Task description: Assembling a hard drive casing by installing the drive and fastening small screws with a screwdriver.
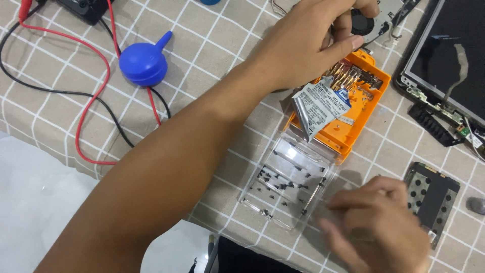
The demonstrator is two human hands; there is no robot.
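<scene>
Head view: left hand (pixel 308 43) stretched across a checked tablecloth (pixel 212 45), fingers pressed together on a small black cooling fan (pixel 365 23) at the top edge; grip seen only in part. Right hand (pixel 376 227) blurred, fingers loosely spread, touching the near corner of a clear plastic lid (pixel 288 177) dotted with tiny black screws. Lid hinged open from an orange screwdriver-bit case (pixel 361 108), long axis running from lower left to upper right. Crumpled silver packet (pixel 318 108) lying on the case. Blue rubber dust blower (pixel 144 63) pointing up-right, beside red and black cables (pixel 86 108).
</scene>
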